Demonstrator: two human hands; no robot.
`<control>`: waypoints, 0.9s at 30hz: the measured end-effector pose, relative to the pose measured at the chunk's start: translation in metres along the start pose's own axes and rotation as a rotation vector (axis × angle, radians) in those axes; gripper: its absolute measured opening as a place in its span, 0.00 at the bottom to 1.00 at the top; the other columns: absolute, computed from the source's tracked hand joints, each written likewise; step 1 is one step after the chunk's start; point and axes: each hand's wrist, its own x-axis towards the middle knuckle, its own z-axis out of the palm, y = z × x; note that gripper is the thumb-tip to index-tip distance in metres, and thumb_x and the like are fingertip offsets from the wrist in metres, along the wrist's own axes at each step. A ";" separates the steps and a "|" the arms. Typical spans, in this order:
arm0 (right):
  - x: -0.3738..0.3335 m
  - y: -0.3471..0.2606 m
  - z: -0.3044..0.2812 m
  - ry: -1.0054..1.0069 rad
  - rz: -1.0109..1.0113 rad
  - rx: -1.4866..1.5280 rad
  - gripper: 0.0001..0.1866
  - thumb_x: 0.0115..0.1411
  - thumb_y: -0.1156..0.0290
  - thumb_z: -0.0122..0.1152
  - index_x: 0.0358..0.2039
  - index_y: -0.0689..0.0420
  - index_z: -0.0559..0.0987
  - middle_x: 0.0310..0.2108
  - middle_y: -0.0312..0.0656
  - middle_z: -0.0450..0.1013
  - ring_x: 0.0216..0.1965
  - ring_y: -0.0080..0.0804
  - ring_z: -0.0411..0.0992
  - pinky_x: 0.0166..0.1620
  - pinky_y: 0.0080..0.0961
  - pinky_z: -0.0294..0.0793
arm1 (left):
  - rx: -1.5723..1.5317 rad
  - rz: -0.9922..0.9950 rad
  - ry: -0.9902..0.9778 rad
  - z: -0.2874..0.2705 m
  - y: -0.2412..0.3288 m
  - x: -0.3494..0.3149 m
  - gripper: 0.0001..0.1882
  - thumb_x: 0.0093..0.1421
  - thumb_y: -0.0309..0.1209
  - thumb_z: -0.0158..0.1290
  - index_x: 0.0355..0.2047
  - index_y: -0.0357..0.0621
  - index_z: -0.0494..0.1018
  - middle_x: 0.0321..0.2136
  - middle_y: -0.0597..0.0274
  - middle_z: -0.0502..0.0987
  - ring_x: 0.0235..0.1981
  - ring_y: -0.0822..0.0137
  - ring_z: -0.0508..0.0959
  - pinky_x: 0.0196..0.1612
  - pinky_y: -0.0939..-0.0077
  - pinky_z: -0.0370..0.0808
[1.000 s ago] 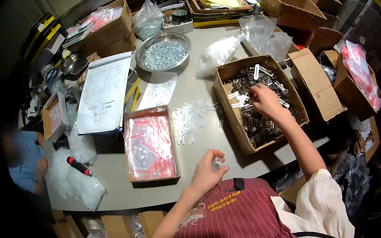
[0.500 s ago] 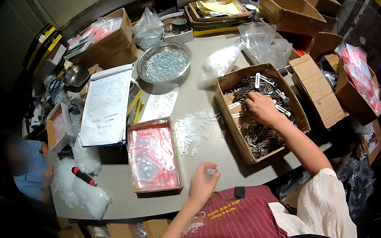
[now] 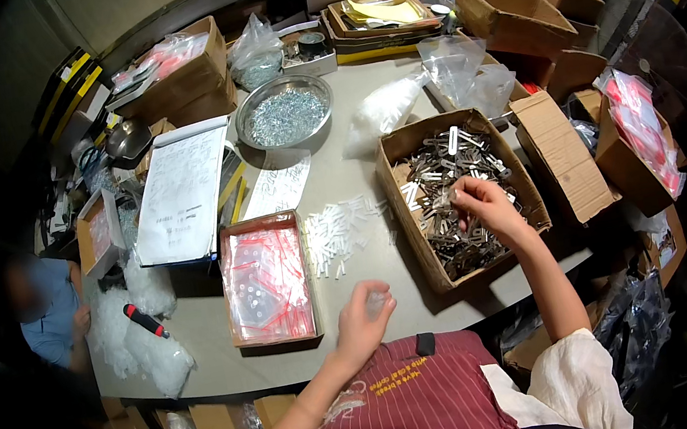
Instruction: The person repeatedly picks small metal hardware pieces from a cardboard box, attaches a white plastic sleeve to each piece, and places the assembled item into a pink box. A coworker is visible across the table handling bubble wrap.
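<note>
My right hand (image 3: 489, 208) is above the cardboard box (image 3: 417, 249) of loose metal pieces. Its thumb and fingers are pinched together; a small dark bit seems to show at the tips, too small to name. The metal pieces (image 3: 466, 242) are flat, slotted brackets, some shiny and some dark, lying in a jumble. Close to the table's front edge, my left hand (image 3: 361, 324) curls around a small clear plastic piece (image 3: 375, 302), perhaps a little bag. Left of the metal pieces, a shallow box (image 3: 315, 309) holds clear bags with red edges (image 3: 265, 285).
Small white plastic sticks (image 3: 337, 232) lie loose mid-table. Behind them are a metal bowl (image 3: 243, 127) of screws, a bag of white pieces (image 3: 386, 113) and a clipboard (image 3: 183, 195). A red-black cutter (image 3: 145, 320) rests on plastic bags. Another person (image 3: 52, 305) is at far left.
My right hand has drawn slightly up and back from the metal pieces, its fingers now pinched. My left hand has turned a little, still around the clear plastic. The whole view has shifted slightly.
</note>
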 end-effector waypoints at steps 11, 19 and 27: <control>-0.041 -0.028 0.088 -0.210 0.105 0.260 0.10 0.68 0.68 0.62 0.38 0.63 0.78 0.27 0.38 0.77 0.22 0.24 0.77 0.27 0.20 0.76 | 0.258 0.583 0.118 -0.025 0.079 0.043 0.17 0.56 0.25 0.65 0.47 0.43 0.79 0.36 0.56 0.80 0.37 0.56 0.80 0.40 0.66 0.77; -0.049 -0.039 0.095 -0.017 -0.452 -0.179 0.07 0.64 0.79 0.61 0.42 0.64 0.81 0.31 0.42 0.77 0.29 0.29 0.78 0.35 0.24 0.77 | -0.573 -0.086 -0.133 -0.051 0.067 0.034 0.11 0.67 0.30 0.59 0.44 0.36 0.80 0.36 0.65 0.81 0.38 0.75 0.79 0.38 0.80 0.75; -0.063 -0.044 0.105 -0.134 -0.705 -0.544 0.17 0.54 0.86 0.62 0.45 0.61 0.83 0.36 0.43 0.76 0.34 0.32 0.78 0.34 0.24 0.76 | -0.757 -0.164 -0.224 -0.054 0.067 0.027 0.12 0.67 0.30 0.58 0.46 0.34 0.79 0.36 0.61 0.81 0.36 0.75 0.78 0.36 0.79 0.75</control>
